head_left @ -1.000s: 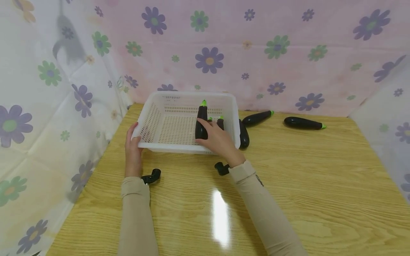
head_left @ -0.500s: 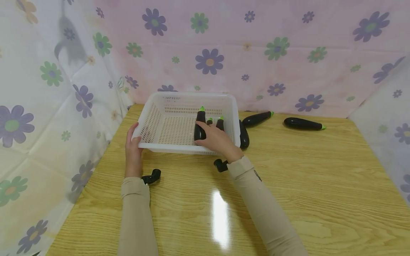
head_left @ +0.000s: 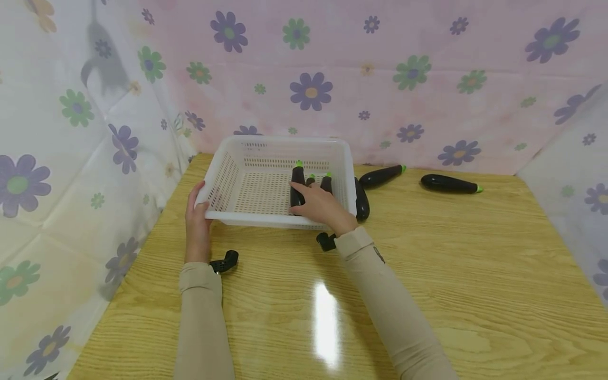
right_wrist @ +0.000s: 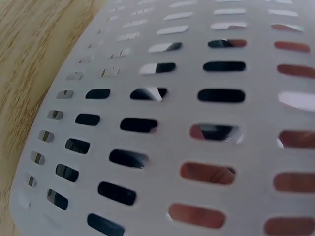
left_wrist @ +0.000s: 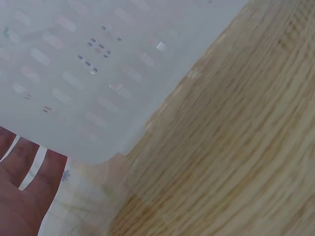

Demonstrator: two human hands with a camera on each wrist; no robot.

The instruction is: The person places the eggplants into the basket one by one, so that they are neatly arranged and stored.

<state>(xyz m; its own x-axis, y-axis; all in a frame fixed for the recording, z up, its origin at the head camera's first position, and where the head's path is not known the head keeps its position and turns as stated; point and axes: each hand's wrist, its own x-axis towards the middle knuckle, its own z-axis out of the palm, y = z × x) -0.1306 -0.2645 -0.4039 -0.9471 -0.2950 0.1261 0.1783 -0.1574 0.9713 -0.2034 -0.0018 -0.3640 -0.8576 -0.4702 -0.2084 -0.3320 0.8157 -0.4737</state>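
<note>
A white slotted plastic basket (head_left: 266, 217) stands on the table. At its front left corner my left hand (head_left: 197, 227) grips the rim; in the left wrist view, fingers (left_wrist: 47, 177) show beside the basket wall (left_wrist: 110, 73). Inside, towards the right, my right hand (head_left: 324, 205) holds a black eggplant (head_left: 297, 175) with a green tip, thumb and fingers on either side of it. Two more eggplants, one (head_left: 326, 183) and a shorter-looking one (head_left: 311, 180), lie partly hidden behind that hand. Through the slots, the right wrist view shows skin and dark eggplant.
Outside the basket, one eggplant (head_left: 362, 199) lies against its right side, another (head_left: 381, 176) just behind, and a third (head_left: 449, 183) farther right. The wooden table (head_left: 475, 274) meets a flowered cloth (head_left: 266, 58) at the back and sides. Black camera mounts sit at both wrists.
My right hand has lowered the eggplant and drawn it slightly towards the basket's front, so its green tip sits lower. The left hand and basket have stayed put.
</note>
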